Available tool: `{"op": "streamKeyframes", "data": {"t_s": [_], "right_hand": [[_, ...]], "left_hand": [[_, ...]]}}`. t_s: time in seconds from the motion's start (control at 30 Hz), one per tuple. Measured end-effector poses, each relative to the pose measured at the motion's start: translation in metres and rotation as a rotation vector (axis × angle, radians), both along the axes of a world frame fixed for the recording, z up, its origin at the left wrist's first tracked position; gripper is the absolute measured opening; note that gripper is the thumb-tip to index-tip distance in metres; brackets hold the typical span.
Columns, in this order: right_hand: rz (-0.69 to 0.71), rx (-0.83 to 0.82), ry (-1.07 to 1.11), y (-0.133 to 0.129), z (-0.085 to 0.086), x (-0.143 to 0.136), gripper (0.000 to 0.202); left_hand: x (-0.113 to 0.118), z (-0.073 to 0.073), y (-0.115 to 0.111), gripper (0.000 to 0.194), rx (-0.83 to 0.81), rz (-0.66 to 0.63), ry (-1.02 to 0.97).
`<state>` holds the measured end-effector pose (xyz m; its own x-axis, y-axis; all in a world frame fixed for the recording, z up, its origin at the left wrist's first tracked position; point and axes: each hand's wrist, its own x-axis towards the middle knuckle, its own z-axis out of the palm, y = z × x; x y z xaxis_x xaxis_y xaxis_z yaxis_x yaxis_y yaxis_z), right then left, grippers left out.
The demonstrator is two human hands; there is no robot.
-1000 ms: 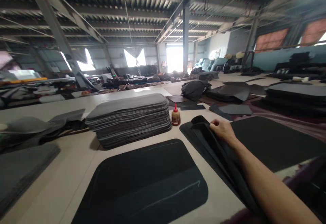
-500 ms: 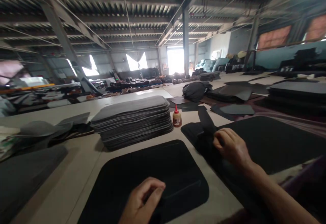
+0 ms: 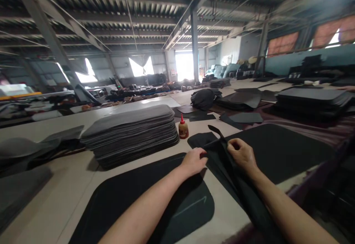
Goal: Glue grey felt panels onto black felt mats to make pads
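Note:
My right hand (image 3: 242, 156) is closed in a pinch on the raised edge of a thin black fabric sheet (image 3: 226, 173). The sheet is partly folded up, and a narrow end sticks up beyond my fingers. At the sheet's left side, my left hand (image 3: 195, 160) has its fingers curled together; what they grip, if anything, is hidden. Under my left forearm lies a black panel with rounded corners (image 3: 183, 209), bearing a pale line near its right end. Another dark panel (image 3: 288, 149) lies flat to the right, beyond my right hand.
A tall stack of grey-black panels (image 3: 133, 136) stands at the left on the pale table (image 3: 74, 184). Beside it is a small glue-like bottle with a red nozzle (image 3: 183, 128). Farther back are a dark bundle (image 3: 203, 99) and another panel stack (image 3: 313, 101).
My left hand has moved forward and right, from above the near panel to the black sheet's edge. My right hand keeps hold, and the sheet's raised end has bent over. The view has shifted right.

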<state>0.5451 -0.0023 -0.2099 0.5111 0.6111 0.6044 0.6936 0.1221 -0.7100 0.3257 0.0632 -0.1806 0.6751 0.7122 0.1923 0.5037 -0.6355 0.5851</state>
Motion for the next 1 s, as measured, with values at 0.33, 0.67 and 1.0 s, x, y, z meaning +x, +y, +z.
{"op": "streamKeyframes", "data": {"t_s": [0.33,0.67,1.0], "right_hand": [[-0.015,0.206,-0.099,-0.008,0.006,-0.003,0.015],[0.013,0.281,-0.151,-0.01,0.006,-0.002,0.014],[-0.01,0.332,-0.127,-0.016,0.011,-0.006,0.016]], "left_hand": [[0.066,-0.011,0.043,0.043,0.087,0.154,0.105],[0.093,-0.006,0.05,0.025,-0.083,0.203,0.051],[0.086,-0.007,0.048,0.026,-0.371,0.091,-0.376]]}}
